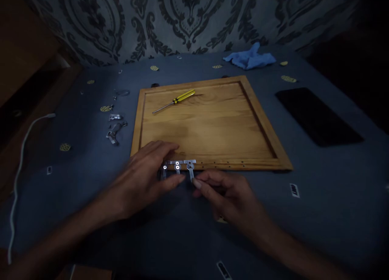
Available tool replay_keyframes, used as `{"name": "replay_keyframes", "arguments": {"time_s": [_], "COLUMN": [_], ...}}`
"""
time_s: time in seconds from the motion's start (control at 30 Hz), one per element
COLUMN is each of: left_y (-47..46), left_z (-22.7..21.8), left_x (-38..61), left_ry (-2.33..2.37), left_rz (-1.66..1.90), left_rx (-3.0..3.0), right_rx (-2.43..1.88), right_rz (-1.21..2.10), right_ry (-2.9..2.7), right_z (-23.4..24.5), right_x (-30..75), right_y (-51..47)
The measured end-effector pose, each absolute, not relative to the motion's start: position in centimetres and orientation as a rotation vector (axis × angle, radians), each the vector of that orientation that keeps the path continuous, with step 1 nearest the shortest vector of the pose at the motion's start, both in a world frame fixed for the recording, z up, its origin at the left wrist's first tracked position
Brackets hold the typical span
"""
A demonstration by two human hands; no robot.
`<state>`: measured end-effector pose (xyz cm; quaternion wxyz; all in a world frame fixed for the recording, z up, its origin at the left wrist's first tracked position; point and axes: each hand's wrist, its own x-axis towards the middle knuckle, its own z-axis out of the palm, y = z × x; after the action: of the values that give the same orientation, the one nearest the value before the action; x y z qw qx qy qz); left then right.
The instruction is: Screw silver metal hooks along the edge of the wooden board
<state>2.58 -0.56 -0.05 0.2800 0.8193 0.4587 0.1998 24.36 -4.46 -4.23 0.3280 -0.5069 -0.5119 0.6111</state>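
A framed wooden panel (197, 126) lies flat, with a row of small holes along its near edge. Two metal hinge-like brackets are at that edge; the middle bracket (178, 166) shows two cross-head screws, and the left bracket (164, 169) is partly covered by my left hand. A third T-shaped metal bracket (190, 168) rests over the edge beside them, its narrow tail pinched between the thumb and fingers of my right hand (231, 193). My left hand (146, 176) hovers or rests over the panel's near left corner, thumb and fingers apart around the brackets.
A yellow-handled screwdriver (184, 96) lies on the panel. Loose metal brackets (114, 134) and small hardware sit to the left. A blue cloth (251, 58) is at the back, a dark flat object (317, 116) at the right, and a white cable (21, 166) at the left.
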Motion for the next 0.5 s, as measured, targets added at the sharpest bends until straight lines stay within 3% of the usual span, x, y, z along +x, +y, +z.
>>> {"name": "replay_keyframes", "arguments": {"time_s": [0.3, 0.5], "left_y": [2.7, 6.7], "left_z": [1.4, 0.8], "left_x": [0.1, -5.5], "left_ry": [1.429, 1.820], "left_rz": [0.699, 1.052], "left_rx": [2.132, 1.987], "right_rx": [-1.452, -1.447], "right_rz": [1.525, 1.453], "right_ry": [-1.401, -1.432], "right_z": [-4.5, -7.7], "right_x": [24.8, 26.1], "right_y": [-4.4, -4.6]}}
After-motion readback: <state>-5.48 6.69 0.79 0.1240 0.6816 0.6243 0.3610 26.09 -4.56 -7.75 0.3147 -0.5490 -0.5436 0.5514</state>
